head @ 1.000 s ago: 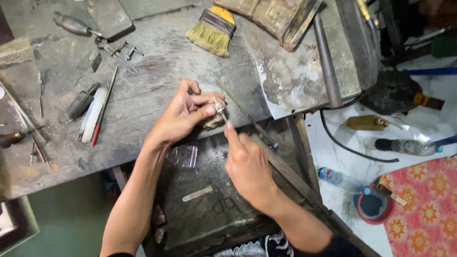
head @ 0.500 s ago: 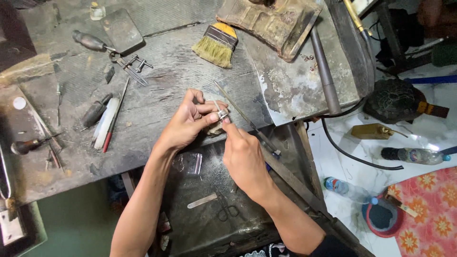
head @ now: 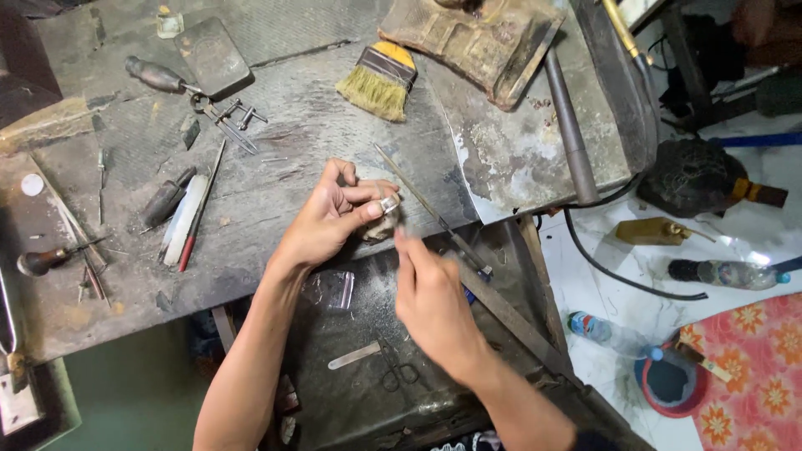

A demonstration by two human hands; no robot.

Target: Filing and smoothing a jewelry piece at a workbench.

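Two hands at a small metal piece

Left hand [head: 334, 219] pinches a small silvery ring [head: 388, 204] at frame centre, at the front edge of the grey table [head: 276, 159]. Right hand [head: 430, 296], just below, has fingers drawn narrow around a thin file [head: 434, 215], whose long axis slants from upper left to lower right. A clear plastic bottle [head: 595, 327] lies on the floor, lower right.

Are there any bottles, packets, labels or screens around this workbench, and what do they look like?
Clear plastic bottle: lying on the floor right of the bench, blue label band.
Dark bottle: lying on the floor further right, blue cap.
Small clear plastic bag: in the drawer under the left hand.
No screens or signs.
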